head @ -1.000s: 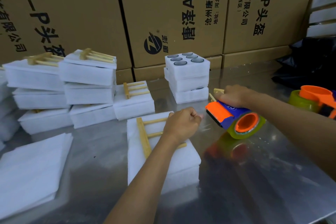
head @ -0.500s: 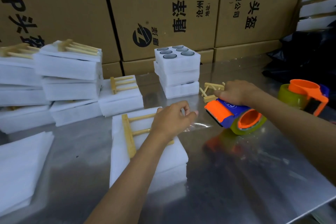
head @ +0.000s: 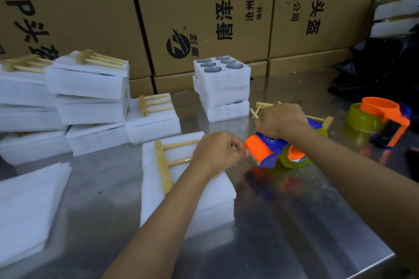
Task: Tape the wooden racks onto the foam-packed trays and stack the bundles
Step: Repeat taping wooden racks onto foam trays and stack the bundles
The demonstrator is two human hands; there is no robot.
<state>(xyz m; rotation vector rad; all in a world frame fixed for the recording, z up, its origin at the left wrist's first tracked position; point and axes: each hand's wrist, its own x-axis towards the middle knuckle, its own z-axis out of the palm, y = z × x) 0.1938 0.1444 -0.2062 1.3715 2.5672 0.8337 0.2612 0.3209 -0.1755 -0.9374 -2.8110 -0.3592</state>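
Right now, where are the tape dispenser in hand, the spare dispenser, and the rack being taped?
held tape dispenser (head: 264,145): head view, on its blue body.
spare tape dispenser (head: 383,111): head view, on its orange top.
wooden rack (head: 163,166): head view, on its long crossbar.

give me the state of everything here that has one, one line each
left hand: fingers pinched at the dispenser's blade end
right hand: grips the tape dispenser
tape dispenser: held, tilted low over the table
wooden rack: lying flat on the front tray
front foam tray: flat on the table
second dispenser: idle on the table
tray stack: three high, cups in the top tray
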